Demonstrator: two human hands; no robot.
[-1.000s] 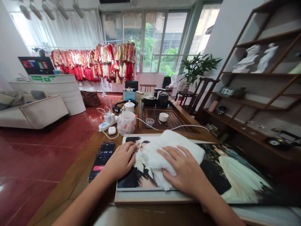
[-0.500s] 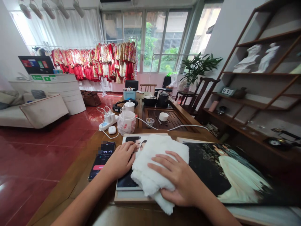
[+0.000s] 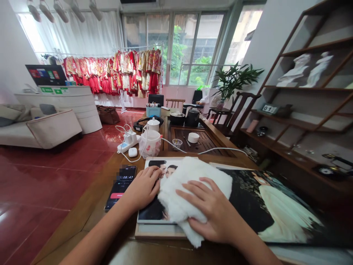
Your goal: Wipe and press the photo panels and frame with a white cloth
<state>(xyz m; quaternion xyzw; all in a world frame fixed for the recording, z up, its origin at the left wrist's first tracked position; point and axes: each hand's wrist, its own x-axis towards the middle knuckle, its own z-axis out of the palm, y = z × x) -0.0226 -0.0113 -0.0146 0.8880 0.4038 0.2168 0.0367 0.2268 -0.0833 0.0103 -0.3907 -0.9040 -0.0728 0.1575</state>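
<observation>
Right hand (image 3: 212, 215), grip open, presses a soft, light white towel (image 3: 190, 175) on a stiff, likely slippery photo album (image 3: 278, 209); open left hand (image 3: 142, 187) steadies its page.

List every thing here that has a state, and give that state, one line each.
Photo album, open, lying flat.
Towel, bunched up, pressed onto the album's page.
Right hand, fingers spread, flat on the towel.
Left hand, open, resting on the album's left page.
Phone, screen lit, showing a timer.
Teapot, lid on.
Power strip, charger plugged in.
</observation>
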